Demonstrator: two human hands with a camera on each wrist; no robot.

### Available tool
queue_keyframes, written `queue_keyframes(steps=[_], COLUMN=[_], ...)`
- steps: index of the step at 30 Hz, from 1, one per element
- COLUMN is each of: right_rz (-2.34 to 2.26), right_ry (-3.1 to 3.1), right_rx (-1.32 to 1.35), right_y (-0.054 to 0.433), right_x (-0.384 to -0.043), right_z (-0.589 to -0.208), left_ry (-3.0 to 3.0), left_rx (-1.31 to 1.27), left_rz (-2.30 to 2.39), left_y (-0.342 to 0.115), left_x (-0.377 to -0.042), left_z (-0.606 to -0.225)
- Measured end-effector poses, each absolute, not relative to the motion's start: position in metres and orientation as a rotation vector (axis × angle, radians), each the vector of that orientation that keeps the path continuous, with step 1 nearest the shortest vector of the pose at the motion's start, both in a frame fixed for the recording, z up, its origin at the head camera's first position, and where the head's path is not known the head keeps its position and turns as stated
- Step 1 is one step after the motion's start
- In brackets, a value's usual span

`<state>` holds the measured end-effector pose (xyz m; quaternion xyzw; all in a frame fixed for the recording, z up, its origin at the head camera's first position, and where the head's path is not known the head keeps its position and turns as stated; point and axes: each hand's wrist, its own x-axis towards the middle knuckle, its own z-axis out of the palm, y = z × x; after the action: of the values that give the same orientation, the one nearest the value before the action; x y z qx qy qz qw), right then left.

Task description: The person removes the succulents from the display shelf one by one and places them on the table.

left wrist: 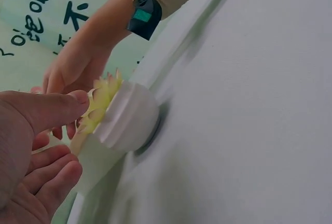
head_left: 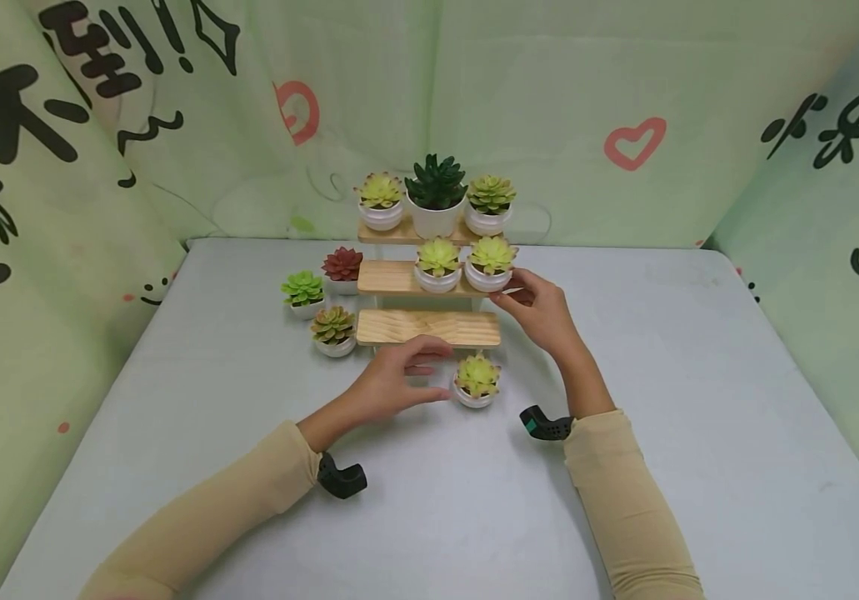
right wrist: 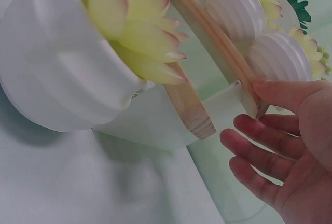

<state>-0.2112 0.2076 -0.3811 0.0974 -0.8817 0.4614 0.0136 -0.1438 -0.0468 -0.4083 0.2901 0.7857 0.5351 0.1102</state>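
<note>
A three-tier wooden plant stand [head_left: 429,328] stands mid-table. On its middle tier, two yellow-green potted succulents sit side by side. My right hand [head_left: 545,315] is at that tier's right end, beside the right-hand succulent [head_left: 491,260]. In the right wrist view its thumb [right wrist: 280,90] lies at the board's end, with the other fingers loosely bent below. My left hand [head_left: 399,383] reaches in front of the lowest tier, fingers spread. Just right of its thumb, another yellow-green potted succulent [head_left: 476,382] stands upright on the table. Nothing shows between the left fingers and thumb.
The top tier bears a dark green succulent [head_left: 436,192] between two lighter ones. Left of the stand, a red succulent [head_left: 342,268], a bright green one [head_left: 303,292] and a green-brown one [head_left: 333,329] stand on the white table [head_left: 699,400]. Printed green cloth hangs behind.
</note>
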Motion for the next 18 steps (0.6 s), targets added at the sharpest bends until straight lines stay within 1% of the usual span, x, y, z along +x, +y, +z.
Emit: queue_keyframes(steps=[10, 18], right_rz=[1.423, 1.423], right_ry=[-2.751, -2.753], right_rx=[0.311, 0.312], right_y=[0.208, 0.208], right_x=[-0.211, -0.212], right_z=[-0.381, -0.381], left_ry=[2.461, 2.562], left_rx=[0.872, 0.815], left_rz=[1.637, 1.679], left_y=[-0.055, -0.056], left_x=[-0.152, -0.162], left_z=[-0.395, -0.387])
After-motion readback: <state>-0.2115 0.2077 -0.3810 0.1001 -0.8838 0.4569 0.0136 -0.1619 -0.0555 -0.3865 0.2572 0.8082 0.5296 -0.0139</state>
